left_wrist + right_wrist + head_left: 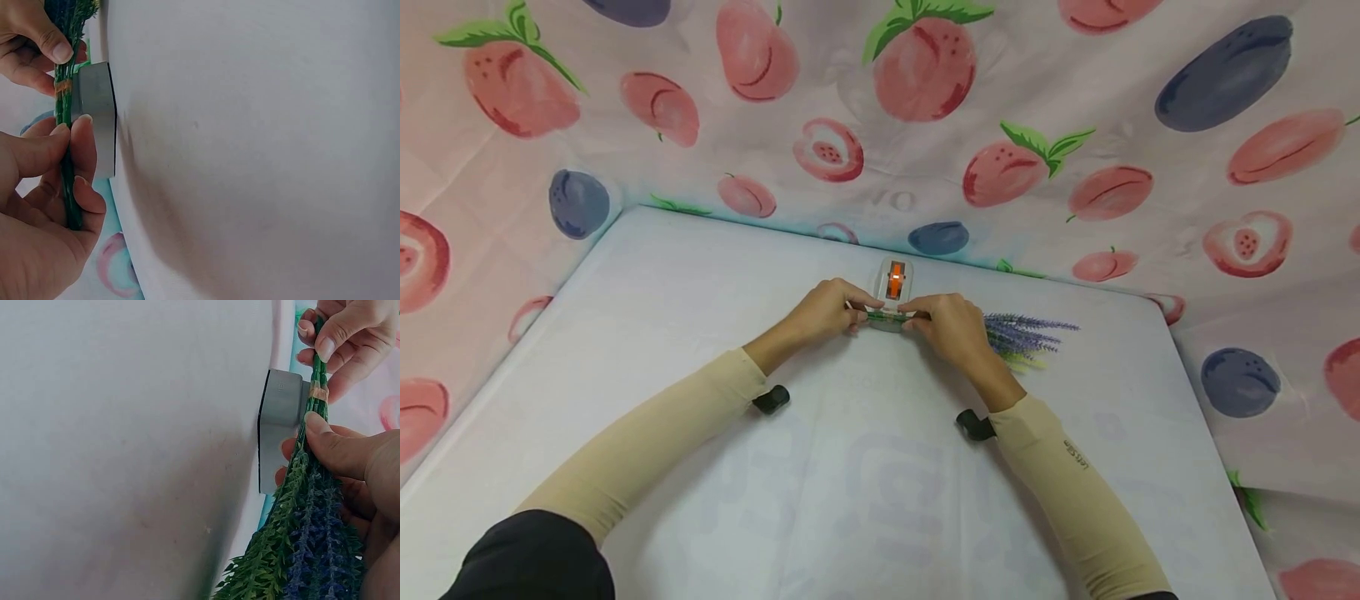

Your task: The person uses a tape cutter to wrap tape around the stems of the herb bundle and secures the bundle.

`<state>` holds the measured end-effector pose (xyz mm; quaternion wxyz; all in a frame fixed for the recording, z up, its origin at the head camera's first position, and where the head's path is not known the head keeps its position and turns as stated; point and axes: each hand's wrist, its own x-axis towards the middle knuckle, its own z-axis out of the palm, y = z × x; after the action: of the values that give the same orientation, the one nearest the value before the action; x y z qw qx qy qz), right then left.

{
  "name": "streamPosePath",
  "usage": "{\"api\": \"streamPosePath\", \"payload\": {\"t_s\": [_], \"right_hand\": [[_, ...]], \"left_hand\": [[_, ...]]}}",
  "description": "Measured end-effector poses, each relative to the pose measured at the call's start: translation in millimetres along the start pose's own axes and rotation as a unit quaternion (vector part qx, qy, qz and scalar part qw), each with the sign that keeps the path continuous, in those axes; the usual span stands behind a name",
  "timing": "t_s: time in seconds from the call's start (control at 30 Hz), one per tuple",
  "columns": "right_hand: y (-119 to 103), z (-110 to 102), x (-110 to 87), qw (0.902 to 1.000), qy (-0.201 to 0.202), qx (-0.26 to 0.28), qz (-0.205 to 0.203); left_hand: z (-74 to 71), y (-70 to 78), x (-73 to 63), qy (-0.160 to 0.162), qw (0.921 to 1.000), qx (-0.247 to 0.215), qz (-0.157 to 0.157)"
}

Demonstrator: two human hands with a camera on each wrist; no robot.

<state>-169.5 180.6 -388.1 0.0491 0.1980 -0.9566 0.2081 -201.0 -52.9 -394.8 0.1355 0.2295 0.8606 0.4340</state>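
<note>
A bunch of artificial lavender (pixel 1021 335) with green stems lies crosswise between my hands, its purple and yellow-green heads out to the right. My left hand (pixel 829 310) pinches the bare stem ends between thumb and fingers. On the flower side, my right hand (pixel 953 329) grips the stems with its thumb along them. An orange-brown band of tape (pixel 319 393) wraps the stems in the space between the two hands. Right behind the stems stands a grey tape dispenser (pixel 97 119) with an orange hub (pixel 896 279); the hands and stems overlap its front in the head view.
A white cloth covers the table (pixel 880 467). Its back edge meets a fruit-printed curtain (pixel 850 92) close behind the dispenser, and the curtain continues along both sides. Dark wrist cameras (pixel 772 400) hang beneath the beige sleeves (pixel 655 442).
</note>
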Motion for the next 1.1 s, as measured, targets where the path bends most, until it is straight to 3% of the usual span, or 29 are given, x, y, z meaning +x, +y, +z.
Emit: {"api": "streamPosePath", "payload": {"t_s": [0.57,0.93,1.1], "right_hand": [[3.8,0.8,2.6,0.9998,-0.018,0.005,-0.012],[3.3,-0.9,1.8,0.9996,-0.010,-0.010,-0.023],[4.9,3.5,2.7,0.9995,-0.029,-0.010,-0.012]], "left_hand": [[-3.2,1.7,4.1,-0.016,0.9997,-0.006,-0.019],[-3.8,-0.7,3.2,-0.019,0.9996,-0.017,-0.006],[-1.8,-4.1,2.2,-0.021,0.9991,-0.035,-0.012]]}}
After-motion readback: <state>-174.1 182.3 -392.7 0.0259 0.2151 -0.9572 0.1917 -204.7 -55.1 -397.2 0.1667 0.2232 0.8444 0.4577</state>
